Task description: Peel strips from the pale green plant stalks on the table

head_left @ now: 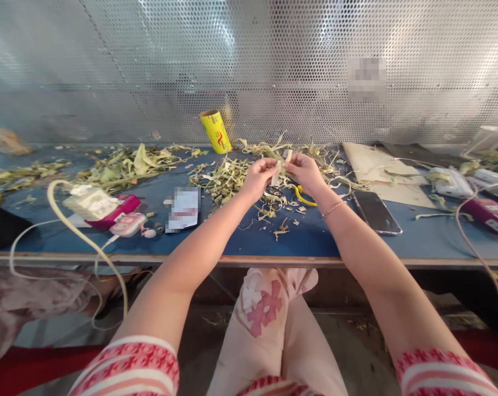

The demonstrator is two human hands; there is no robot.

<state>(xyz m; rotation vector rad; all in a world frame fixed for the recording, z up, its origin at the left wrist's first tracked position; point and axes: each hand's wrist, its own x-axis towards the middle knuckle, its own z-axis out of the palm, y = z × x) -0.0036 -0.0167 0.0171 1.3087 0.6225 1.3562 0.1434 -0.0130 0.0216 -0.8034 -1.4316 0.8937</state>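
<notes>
My left hand [260, 179] and my right hand [305, 170] meet over the middle of the blue table. Their fingertips pinch a small pale green strip of dried plant [277, 175]. Its exact kind is too small to make out. Just below my hands lies a heap of dried, curled leaf strips [228, 181]. A yellow curved handle [305, 199], which looks like part of scissors, rests under my right hand. Beside it is a thin black ring [274, 191].
A yellow tube [216, 132] stands tilted against the perforated metal wall [274, 71]. Phones [376, 212] [183, 210] flank my forearms. On the left, a cable loops by a power strip [93, 204] and another plant pile [129, 165]. Brown paper [381, 165] lies at right.
</notes>
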